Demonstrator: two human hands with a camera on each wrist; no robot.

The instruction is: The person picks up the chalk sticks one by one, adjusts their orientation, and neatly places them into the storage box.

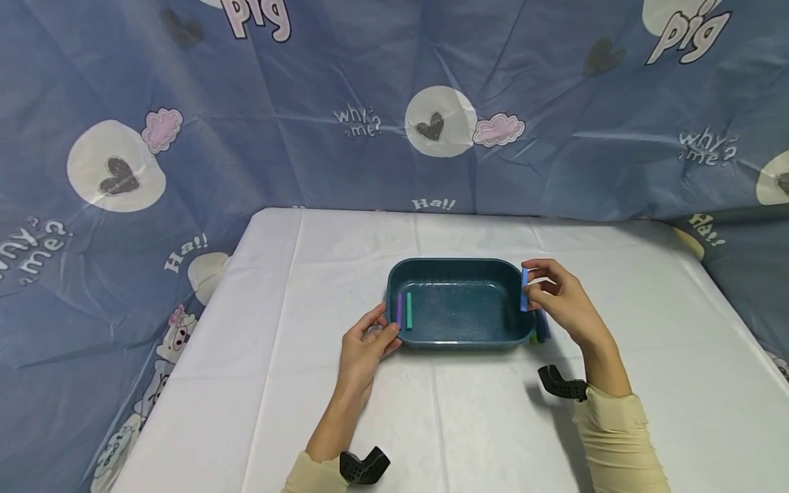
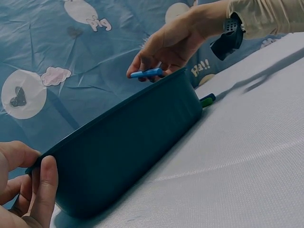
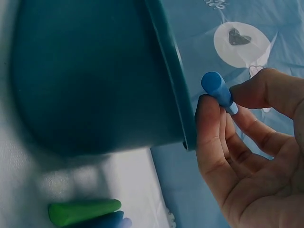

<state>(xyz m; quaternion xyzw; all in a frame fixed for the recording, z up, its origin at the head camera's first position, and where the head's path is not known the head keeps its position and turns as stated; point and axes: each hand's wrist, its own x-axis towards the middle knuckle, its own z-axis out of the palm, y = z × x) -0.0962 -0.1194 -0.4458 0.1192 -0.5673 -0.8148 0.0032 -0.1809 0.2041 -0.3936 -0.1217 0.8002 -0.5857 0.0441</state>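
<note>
A dark teal plastic tub (image 1: 459, 342) stands on the white cloth. My left hand (image 1: 365, 346) grips its left rim, with the thumb on one side and fingers on the other, as the left wrist view shows. Over the right rim, my right hand (image 1: 564, 298) pinches a blue chalk stick (image 3: 218, 90) between thumb and fingers. Inside the tub at its left end lie a purple chalk stick (image 1: 399, 311) and a green chalk stick (image 1: 409, 311), side by side.
Just outside the tub's right end lie more sticks on the cloth: a bright green stick (image 3: 83, 211), a dark blue stick (image 1: 542, 326) and a pale purple-tipped one, partly hidden. A blue printed curtain (image 1: 345, 171) hangs behind the white-covered table (image 1: 345, 246).
</note>
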